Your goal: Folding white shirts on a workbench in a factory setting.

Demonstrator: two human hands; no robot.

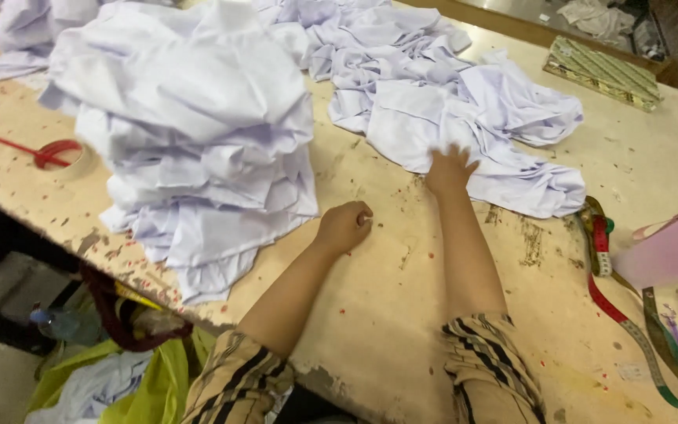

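My left hand (345, 225) rests as a closed fist on the worn beige table (402, 314), just right of a tall stack of pale lilac-white garments (198, 133). Whether something small sits in the fist I cannot tell. My right hand (450, 169) reaches forward with fingers spread and touches the near edge of a crumpled spread of the same white cloth (464, 110); the hand is blurred. Both forearms are bare, with striped brown sleeves at the elbows.
A roll of tape with a red tool (56, 155) lies at the left. A measuring tape (614, 290) curls at the right beside a pink sleeve of another person (668, 247). A patterned flat box (602, 72) sits at the far right. Yellow-green bags (135, 377) lie below the table edge.
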